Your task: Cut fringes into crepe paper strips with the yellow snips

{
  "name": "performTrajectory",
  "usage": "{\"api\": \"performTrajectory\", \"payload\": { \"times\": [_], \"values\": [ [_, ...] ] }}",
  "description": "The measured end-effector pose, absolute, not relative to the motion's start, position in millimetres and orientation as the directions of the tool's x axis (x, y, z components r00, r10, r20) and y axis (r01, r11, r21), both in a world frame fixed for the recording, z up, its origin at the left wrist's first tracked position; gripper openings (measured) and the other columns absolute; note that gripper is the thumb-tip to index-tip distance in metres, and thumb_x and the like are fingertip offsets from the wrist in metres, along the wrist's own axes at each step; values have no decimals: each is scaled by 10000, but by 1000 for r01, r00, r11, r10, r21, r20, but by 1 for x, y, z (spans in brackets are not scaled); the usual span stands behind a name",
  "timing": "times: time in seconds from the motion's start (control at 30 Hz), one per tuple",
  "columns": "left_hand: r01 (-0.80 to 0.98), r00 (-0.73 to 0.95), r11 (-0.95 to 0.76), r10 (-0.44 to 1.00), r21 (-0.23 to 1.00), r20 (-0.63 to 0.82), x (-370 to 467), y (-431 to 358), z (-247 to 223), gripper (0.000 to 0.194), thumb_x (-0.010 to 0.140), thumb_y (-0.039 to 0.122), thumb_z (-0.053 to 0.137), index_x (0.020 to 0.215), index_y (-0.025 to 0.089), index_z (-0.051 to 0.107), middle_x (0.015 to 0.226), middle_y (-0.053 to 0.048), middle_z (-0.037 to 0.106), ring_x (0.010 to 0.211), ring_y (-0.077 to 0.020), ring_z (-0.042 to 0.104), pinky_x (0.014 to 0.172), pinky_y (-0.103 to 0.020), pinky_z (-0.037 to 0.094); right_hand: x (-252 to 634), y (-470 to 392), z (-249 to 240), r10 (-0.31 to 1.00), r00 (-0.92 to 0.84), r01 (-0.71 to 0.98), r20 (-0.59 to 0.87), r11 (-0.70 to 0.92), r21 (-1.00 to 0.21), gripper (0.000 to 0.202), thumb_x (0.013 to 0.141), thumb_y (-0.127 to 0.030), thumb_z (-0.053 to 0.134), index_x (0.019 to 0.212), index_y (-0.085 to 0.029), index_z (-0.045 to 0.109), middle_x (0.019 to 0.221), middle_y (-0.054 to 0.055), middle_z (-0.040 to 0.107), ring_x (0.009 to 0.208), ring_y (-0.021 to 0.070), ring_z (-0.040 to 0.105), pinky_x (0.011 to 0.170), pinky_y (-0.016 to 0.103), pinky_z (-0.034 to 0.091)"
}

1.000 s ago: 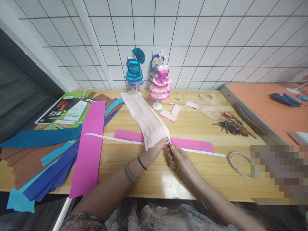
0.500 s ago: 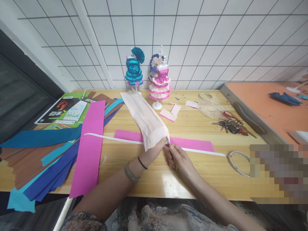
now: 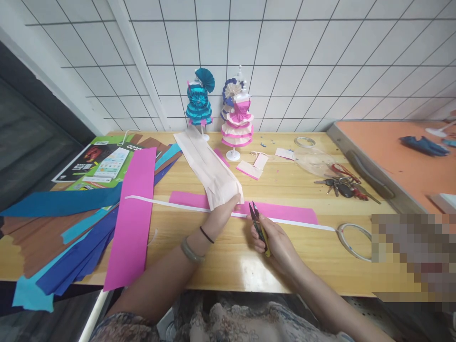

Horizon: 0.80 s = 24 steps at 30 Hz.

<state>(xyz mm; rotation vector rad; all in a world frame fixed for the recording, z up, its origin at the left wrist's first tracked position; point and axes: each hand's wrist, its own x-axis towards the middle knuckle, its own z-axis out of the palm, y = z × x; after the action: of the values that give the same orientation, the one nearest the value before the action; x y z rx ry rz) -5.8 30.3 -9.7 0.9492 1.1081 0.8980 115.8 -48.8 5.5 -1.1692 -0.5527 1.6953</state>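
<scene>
My left hand [image 3: 225, 213] grips the near end of a long cream strip of crepe paper [image 3: 203, 166], its fingers mostly hidden behind the paper. Held in my right hand [image 3: 276, 235] is a pair of thread snips [image 3: 254, 216] with dark blades and a yellow handle. The blade tips point up and stand slightly apart, to the right of the cream paper and not touching it. Beneath both hands lies a pink paper strip [image 3: 292, 213]. White tape [image 3: 302, 224] runs along its near edge toward a tape roll [image 3: 341, 237] on the right.
A wide pink sheet [image 3: 133, 213] overlaps blue and brown paper strips [image 3: 46, 228] at left. Miniature dress forms in teal [image 3: 198, 105] and pink [image 3: 240, 118] stand by the tiled wall. Keys [image 3: 344, 187], paper scraps [image 3: 249, 169] and an orange table [image 3: 399, 166] are to the right.
The snips have come away from the cream paper's edge, back toward me. My left hand has shifted slightly up and left with the paper. A bit of pink now shows behind it.
</scene>
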Motion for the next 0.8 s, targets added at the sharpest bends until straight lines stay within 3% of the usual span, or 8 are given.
{"api": "performTrajectory", "payload": {
  "times": [0.07, 0.17, 0.23, 0.3, 0.4, 0.5, 0.67, 0.8],
  "values": [
    [-74, 343, 445, 852, 892, -396, -5, 30, -7, 448, 725, 538, 550, 908, 132, 597, 874, -89, 649, 806, -183, 615, 754, -314, 473, 119, -50, 10, 898, -31, -410, -438, -412, -814, 312, 816, -494, 474, 759, -187, 468, 546, -54, 403, 399, 47, 247, 399, 215, 144],
    [155, 522, 514, 682, 844, -511, -5, 24, 1, 580, 707, 672, 453, 824, 119, 582, 681, -70, 631, 569, -138, 595, 529, -255, 451, 127, -51, 14, 944, 56, -251, -324, -301, -920, 293, 813, -470, 499, 738, -189, 464, 562, -55, 400, 421, 55, 277, 403, 216, 185],
    [304, 636, 471, 547, 828, -545, -6, 20, 7, 638, 694, 729, 380, 743, 119, 562, 603, -64, 610, 452, -122, 552, 419, -235, 389, 133, -50, 16, 963, 112, -124, -245, -232, -965, 275, 799, -459, 527, 756, -191, 483, 565, -55, 403, 444, 67, 318, 419, 219, 236],
    [324, 743, 374, 468, 869, -479, -7, 16, 10, 604, 701, 709, 400, 701, 122, 544, 589, -53, 596, 401, -100, 517, 374, -215, 347, 137, -50, 16, 971, 150, -34, -187, -184, -982, 262, 786, -451, 547, 803, -193, 508, 600, -37, 458, 503, 92, 399, 469, 227, 316],
    [174, 764, 264, 572, 949, -299, -7, 14, 11, 464, 709, 596, 526, 803, 141, 521, 580, 9, 552, 386, -67, 483, 363, -182, 340, 138, -49, 15, 988, 117, 55, -96, -103, -993, 257, 803, -433, 528, 913, -201, 528, 791, 28, 584, 731, 161, 533, 679, 285, 421],
    [76, 681, 211, 703, 975, -205, -7, 15, 9, 393, 745, 539, 521, 875, 172, 466, 562, 51, 507, 371, -61, 461, 337, -163, 322, 137, -51, 11, 998, 43, 148, -36, -42, -988, 252, 837, -418, 480, 974, -211, 528, 923, 61, 611, 888, 206, 543, 836, 341, 395],
    [30, 640, 115, 761, 993, -108, -9, 15, 6, 328, 795, 488, 479, 750, 163, 461, 570, 48, 496, 371, -37, 435, 344, -153, 306, 139, -53, 7, 999, 18, 260, -49, -52, -964, 283, 855, -409, 452, 1040, -204, 517, 1007, 73, 618, 938, 220, 546, 863, 348, 379],
    [-15, 654, 162, 748, 987, -113, -9, 16, 6, 326, 782, 474, 509, 712, 158, 466, 537, 49, 495, 355, -36, 426, 331, -152, 279, 142, -54, 7, 999, -1, 290, -36, -34, -956, 280, 863, -389, 452, 1067, -208, 515, 1056, 77, 613, 966, 217, 550, 879, 349, 377]
  ]
}}
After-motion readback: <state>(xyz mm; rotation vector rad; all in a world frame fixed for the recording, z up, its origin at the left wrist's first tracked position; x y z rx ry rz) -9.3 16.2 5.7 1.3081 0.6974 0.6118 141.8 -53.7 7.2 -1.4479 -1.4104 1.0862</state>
